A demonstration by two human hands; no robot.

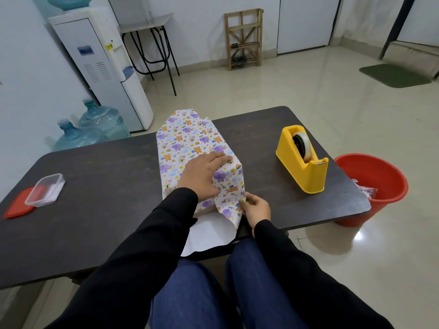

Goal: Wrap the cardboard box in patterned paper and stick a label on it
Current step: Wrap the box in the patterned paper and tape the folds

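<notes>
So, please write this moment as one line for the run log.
step: folding near end | left hand: flat on wrapped box | right hand: pinching paper flap | tape dispenser: untouched | label: not seen

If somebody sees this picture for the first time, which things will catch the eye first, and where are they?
The eye goes first to the box covered in patterned paper at the middle of the dark table, with the left hand pressing flat on top and the right hand pinching the paper at the near end. Next come the bright yellow tape dispenser on the table's right side and the red bucket on the floor beyond that edge.
</notes>
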